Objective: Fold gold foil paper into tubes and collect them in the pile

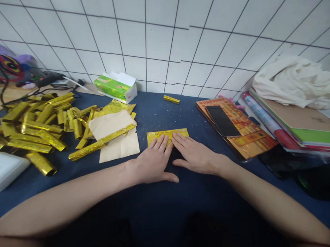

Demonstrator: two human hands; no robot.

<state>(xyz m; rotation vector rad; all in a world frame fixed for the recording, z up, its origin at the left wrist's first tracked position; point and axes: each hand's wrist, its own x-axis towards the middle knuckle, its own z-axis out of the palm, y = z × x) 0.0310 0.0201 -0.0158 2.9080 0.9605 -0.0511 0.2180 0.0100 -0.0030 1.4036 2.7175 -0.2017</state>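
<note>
Gold-foil paper sheet (167, 135) lies half-folded under both flat, spread hands, left hand (153, 162) and right hand (197, 157), beside many finished gold rolls (36, 125).

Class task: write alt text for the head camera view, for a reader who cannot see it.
Left hand and right hand press flat on a folded gold foil paper on a dark blue table. A pile of folded gold paper pieces lies at left.

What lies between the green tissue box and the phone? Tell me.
In the head view, one small gold roll lies on bare blue cloth between the tissue box and phone.
</note>
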